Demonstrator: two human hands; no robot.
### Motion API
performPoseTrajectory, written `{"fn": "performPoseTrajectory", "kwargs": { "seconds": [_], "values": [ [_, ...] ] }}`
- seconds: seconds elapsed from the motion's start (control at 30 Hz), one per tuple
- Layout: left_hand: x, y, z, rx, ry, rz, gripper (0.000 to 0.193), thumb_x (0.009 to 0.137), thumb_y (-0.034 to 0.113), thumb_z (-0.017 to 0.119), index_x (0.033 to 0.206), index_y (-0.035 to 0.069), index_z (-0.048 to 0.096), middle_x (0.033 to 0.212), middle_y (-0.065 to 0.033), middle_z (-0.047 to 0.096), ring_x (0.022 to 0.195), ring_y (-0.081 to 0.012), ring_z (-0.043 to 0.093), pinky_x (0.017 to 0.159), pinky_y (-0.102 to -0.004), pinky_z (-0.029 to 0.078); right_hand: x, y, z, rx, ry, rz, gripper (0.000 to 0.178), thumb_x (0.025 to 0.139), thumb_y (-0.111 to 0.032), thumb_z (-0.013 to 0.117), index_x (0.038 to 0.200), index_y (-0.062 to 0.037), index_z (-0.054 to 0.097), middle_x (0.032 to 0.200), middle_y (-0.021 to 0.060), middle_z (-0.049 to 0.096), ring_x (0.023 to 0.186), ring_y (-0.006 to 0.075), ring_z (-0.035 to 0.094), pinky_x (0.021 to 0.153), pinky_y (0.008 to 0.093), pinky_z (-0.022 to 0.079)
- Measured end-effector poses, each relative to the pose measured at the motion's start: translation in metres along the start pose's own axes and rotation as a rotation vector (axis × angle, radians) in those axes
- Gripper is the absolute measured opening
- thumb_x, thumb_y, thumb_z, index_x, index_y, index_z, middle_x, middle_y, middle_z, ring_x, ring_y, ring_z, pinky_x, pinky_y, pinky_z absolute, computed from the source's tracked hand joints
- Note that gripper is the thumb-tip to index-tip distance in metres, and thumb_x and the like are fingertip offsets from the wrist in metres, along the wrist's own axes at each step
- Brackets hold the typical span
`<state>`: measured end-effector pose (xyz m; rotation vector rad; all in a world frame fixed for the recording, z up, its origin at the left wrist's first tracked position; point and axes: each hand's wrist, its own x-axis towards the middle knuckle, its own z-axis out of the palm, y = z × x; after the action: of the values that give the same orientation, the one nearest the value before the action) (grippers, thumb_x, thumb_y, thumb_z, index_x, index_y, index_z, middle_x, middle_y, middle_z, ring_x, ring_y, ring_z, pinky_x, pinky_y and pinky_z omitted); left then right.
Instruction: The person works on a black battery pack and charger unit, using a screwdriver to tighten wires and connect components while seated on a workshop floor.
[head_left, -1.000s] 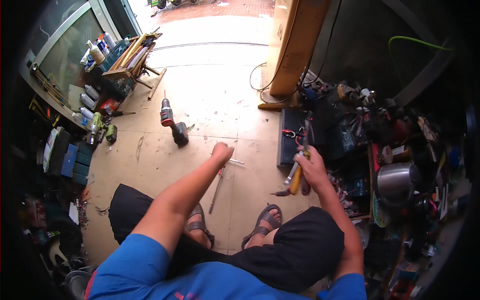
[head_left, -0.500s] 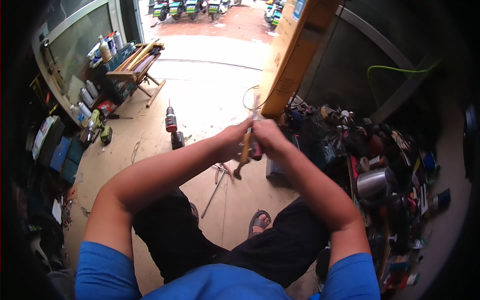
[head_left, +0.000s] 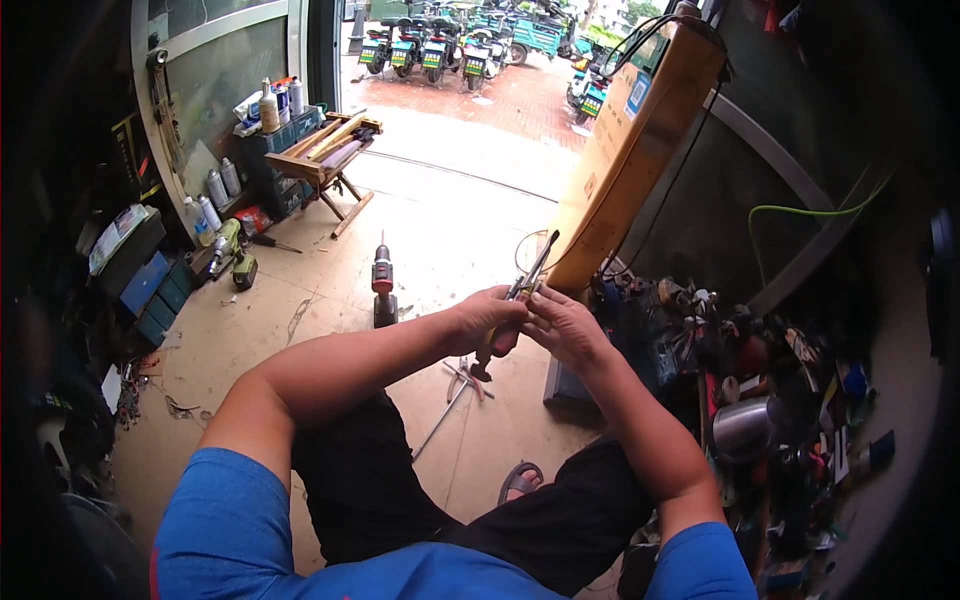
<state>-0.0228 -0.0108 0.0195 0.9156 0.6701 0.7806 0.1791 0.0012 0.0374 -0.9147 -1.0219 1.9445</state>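
Note:
Both my hands meet in front of my knees around slim hand tools. My left hand (head_left: pixel 487 317) is closed on them, with a brown-yellow handle (head_left: pixel 485 357) and a reddish grip (head_left: pixel 505 340) sticking out below it. A dark metal shaft (head_left: pixel 545 257) points up and away between my hands. My right hand (head_left: pixel 565 325) pinches with thumb and fingers at the shaft's base. The fingers hide where the pieces meet, so I cannot tell their exact kind. On the floor below lie red-handled pliers (head_left: pixel 463 383) and a thin metal rod (head_left: pixel 440 425).
A red and black cordless drill (head_left: pixel 383 278) stands on the floor ahead. A green drill (head_left: pixel 232 255) lies at left near spray cans (head_left: pixel 217 188) and a wooden stand (head_left: pixel 320 165). A tall cardboard box (head_left: pixel 625 150) rises ahead right. Tools and a metal cup (head_left: pixel 742 428) crowd the right.
My view has tilted up, showing more of the doorway. The dark shaft now tilts right. My right hand has gone from a closed grip to a pinch with its fingers straighter.

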Motion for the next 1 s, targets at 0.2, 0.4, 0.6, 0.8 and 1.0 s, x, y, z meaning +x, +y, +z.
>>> {"fn": "performPoseTrajectory", "kwargs": {
  "seconds": [0.2,0.4,0.6,0.8,1.0],
  "values": [
    [0.01,-0.008,0.014,-0.066,-0.069,-0.071,0.044,0.086,0.033,0.063,0.119,0.004,0.057,0.088,-0.0133,0.067,0.071,-0.0236,0.067,0.072,-0.0393,0.058,-0.013,-0.009,-0.004,-0.107,0.091,-0.033,0.027,0.101,-0.014,0.067,0.123,-0.0002,0.069,0.112,0.0087,0.073,0.101,0.0187,0.07,0.094,0.0329,0.057],
    [0.014,-0.005,0.015,-0.108,-0.105,-0.117,0.051,0.087,0.038,0.064,0.122,0.002,0.057,0.107,-0.0191,0.067,0.092,-0.0295,0.07,0.081,-0.0439,0.059,-0.016,-0.011,-0.005,-0.243,0.178,-0.095,0.026,0.099,-0.013,0.07,0.121,-0.0001,0.07,0.108,0.0094,0.075,0.097,0.0193,0.072,0.089,0.0324,0.058],
    [0.031,-0.014,-0.006,-0.298,-0.231,-0.057,0.047,0.089,0.03,0.064,0.126,0.005,0.05,0.117,-0.0246,0.062,0.097,-0.0385,0.069,0.086,-0.0482,0.059,0.001,-0.01,-0.03,-0.186,0.298,-0.161,0.02,0.098,-0.018,0.072,0.113,-0.0046,0.07,0.097,0.0052,0.075,0.08,0.0107,0.066,0.068,0.0227,0.049],
    [0.036,-0.025,-0.026,-0.277,-0.032,-0.108,0.038,0.088,0.02,0.068,0.121,0.009,0.052,0.102,-0.0167,0.065,0.085,-0.0302,0.067,0.076,-0.041,0.057,0.001,-0.015,-0.037,-0.102,0.408,-0.111,0.016,0.104,-0.021,0.061,0.112,-0.0091,0.068,0.095,0.0045,0.073,0.073,0.0085,0.06,0.059,0.0191,0.042],
    [0.037,-0.026,-0.021,-0.098,-0.051,-0.057,0.031,0.094,0.029,0.075,0.112,0.013,0.055,0.091,-0.0045,0.063,0.073,-0.0156,0.061,0.065,-0.0312,0.053,-0.016,-0.053,-0.025,0.227,0.421,-0.233,0.024,0.101,-0.031,0.067,0.109,-0.0083,0.065,0.087,0.0024,0.067,0.071,0.0132,0.061,0.067,0.0255,0.056]
  ]
}}
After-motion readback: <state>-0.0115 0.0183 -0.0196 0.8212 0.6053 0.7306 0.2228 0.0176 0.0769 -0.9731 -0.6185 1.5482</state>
